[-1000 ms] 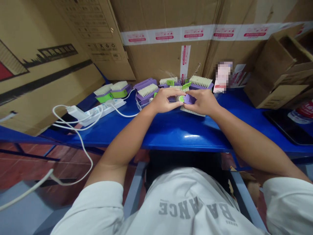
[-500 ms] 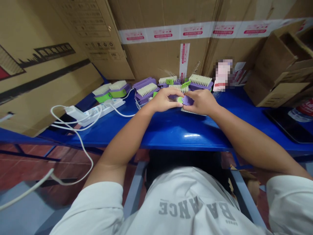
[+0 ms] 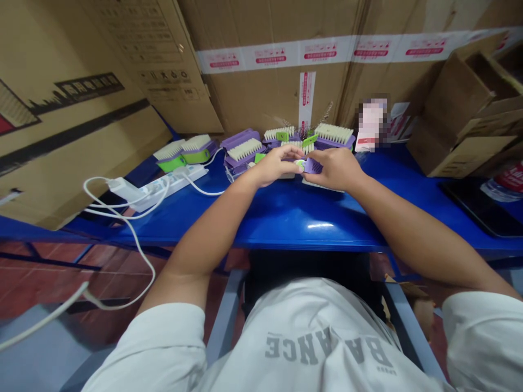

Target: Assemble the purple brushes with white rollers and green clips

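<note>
Both hands meet above the blue table (image 3: 286, 218), working on one small purple plastic piece (image 3: 314, 165) with a ribbed face and a round green-and-white end. My right hand (image 3: 341, 169) is closed around the purple part. My left hand (image 3: 274, 166) has thumb and fingers pinched at the green end. Beneath and beside the right hand lies a pale-edged part (image 3: 322, 187), mostly covered. Just behind the hands sit purple brushes with white bristles, one at the left (image 3: 245, 149) and one at the right (image 3: 334, 134). Green tabs (image 3: 309, 140) show among them.
Farther left are two green-based brushes (image 3: 196, 144) and a white power strip (image 3: 153, 193) with looping cables. Cardboard boxes (image 3: 265, 92) wall off the back. At the right are a small open carton (image 3: 461, 114), a black phone-like slab (image 3: 476, 209) and a bottle (image 3: 506, 182).
The left fingers have shifted slightly on the green end, and more of its pale face shows. The right hand keeps its hold on the purple piece. The view has moved very little.
</note>
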The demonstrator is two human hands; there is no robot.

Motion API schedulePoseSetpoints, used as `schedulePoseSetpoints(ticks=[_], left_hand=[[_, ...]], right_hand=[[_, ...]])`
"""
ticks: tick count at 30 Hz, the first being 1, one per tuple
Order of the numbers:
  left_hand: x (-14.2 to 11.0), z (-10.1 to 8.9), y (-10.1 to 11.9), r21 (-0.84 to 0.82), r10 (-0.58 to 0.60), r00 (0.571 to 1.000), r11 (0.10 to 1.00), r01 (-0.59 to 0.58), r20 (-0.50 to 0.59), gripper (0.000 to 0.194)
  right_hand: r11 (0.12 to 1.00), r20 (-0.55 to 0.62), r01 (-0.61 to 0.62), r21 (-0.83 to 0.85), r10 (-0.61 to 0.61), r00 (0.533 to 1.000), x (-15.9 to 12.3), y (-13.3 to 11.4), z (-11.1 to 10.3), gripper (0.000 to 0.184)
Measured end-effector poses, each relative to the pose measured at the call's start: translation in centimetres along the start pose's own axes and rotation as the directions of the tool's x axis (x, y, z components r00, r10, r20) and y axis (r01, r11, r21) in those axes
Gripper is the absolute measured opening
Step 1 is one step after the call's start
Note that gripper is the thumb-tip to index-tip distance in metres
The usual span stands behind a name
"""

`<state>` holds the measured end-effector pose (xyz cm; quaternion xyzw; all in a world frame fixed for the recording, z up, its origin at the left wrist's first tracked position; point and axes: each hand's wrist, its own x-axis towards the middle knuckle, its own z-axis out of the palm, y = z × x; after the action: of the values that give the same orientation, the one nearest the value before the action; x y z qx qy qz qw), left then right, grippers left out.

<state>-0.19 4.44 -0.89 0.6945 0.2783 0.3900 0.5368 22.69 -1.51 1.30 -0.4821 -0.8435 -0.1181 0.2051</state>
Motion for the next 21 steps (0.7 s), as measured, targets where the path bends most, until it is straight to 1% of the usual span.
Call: schedulePoseSetpoints(ticks=[4, 8, 11, 17, 21], left_hand=[[-0.4, 0.4, 0.7, -0.089, -0.188, 0.982, 0.979, 0.185, -0.028, 0.043], [-0.6, 0.7, 1.4, -0.124, -0.289, 0.955, 0.952, 0.28, -0.064, 0.04], [-0.6, 0.6, 1.5, -0.145, -0.314, 0.947, 0.942, 0.302, -0.064, 0.04], [-0.5, 0.2, 1.4, -0.128, -0.298, 0.954, 0.948, 0.292, -0.034, 0.043], [-0.5, 0.1, 1.4, -0.109, -0.278, 0.959, 0.956, 0.272, -0.046, 0.048]], right_hand=[[1.0, 0.028, -0.012, -0.028, 0.012, 1.0, 0.0, -0.5, -0.2, 0.05], [1.0, 0.03, -0.001, -0.029, 0.002, 1.0, -0.1, -0.6, -0.3, 0.053], [1.0, 0.022, 0.008, -0.025, -0.008, 1.0, -0.2, -0.5, -0.2, 0.053], [1.0, -0.005, 0.009, -0.015, -0.01, 1.0, -0.2, -0.3, 0.1, 0.051], [1.0, -0.028, 0.004, -0.007, -0.004, 1.0, -0.2, -0.4, 0.0, 0.05]])
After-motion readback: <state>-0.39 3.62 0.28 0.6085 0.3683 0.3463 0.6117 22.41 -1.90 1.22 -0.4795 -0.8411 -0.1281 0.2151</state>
